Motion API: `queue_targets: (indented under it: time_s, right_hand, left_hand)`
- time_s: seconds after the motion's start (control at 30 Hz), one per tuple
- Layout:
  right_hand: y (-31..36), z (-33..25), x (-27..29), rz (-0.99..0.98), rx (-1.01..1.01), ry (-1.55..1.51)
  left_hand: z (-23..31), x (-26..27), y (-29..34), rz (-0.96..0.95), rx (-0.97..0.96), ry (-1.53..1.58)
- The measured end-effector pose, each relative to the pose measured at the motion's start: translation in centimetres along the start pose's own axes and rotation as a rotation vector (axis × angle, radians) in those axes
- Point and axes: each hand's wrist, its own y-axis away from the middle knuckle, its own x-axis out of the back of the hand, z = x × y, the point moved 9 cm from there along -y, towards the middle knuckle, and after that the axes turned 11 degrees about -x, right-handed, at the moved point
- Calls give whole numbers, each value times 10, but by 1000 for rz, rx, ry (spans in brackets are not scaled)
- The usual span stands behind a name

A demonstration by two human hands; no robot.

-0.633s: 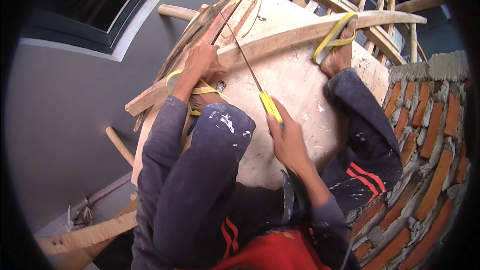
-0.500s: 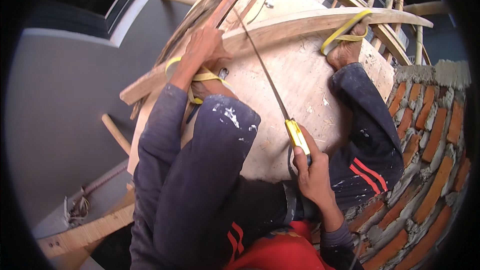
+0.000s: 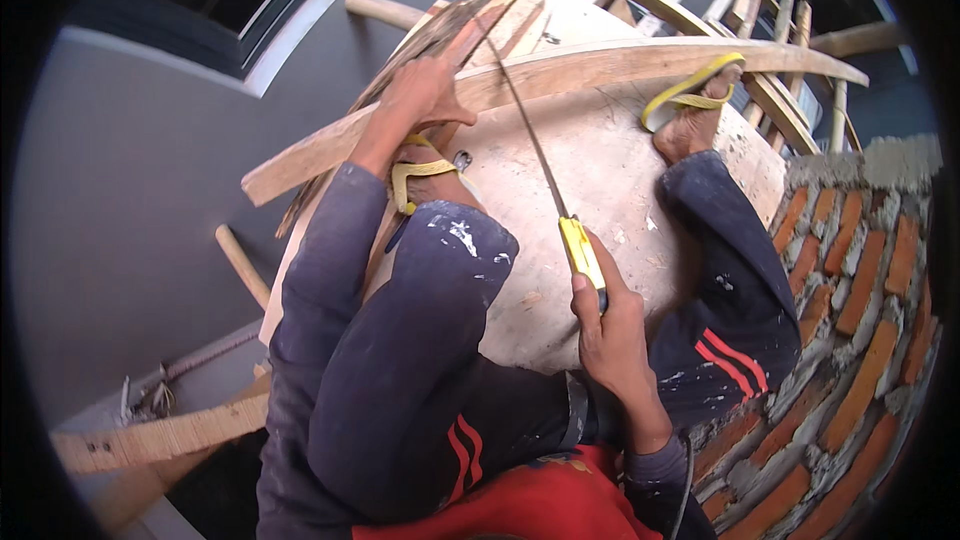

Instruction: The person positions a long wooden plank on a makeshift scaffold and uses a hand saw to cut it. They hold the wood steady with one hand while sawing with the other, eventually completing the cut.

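My right hand (image 3: 615, 335) is wrapped round the yellow handle of a handsaw (image 3: 585, 258). Its long thin blade, seen nearly edge-on, reaches up and left across a curved wooden plank (image 3: 610, 62) to a reddish-brown board (image 3: 466, 40) behind. My left hand (image 3: 415, 100) grips the board beside the blade tip, thumb stretched out to the right over the plank; the other fingertips are hidden. My feet, in yellow-strapped flip-flops (image 3: 690, 100), bear on the plank, one near each end. Where the teeth meet the wood is too small to tell.
A pale plywood sheet (image 3: 560, 310) lies under the plank, with wood chips on it. A brick wall (image 3: 840, 340) rises at the right. Several wooden poles (image 3: 780, 20) stick up at the far right. A grey wall with a window (image 3: 220, 10) stands at the left.
My right hand and the saw handle have shifted slightly left and up. My left hand stays on the board. The whole view has shifted a little.
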Motion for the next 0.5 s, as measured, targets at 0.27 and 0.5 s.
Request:
queue_targets:
  time_s: [0.27, 0.5]
  right_hand:
    - [-111, -30, -21, 94, 71, -25]
    - [12, 23, 7, -5, 71, 1]
  left_hand:
    - [2, -12, -11, 35, 11, 19]
    - [-13, -25, -1, -88, 70, 115]
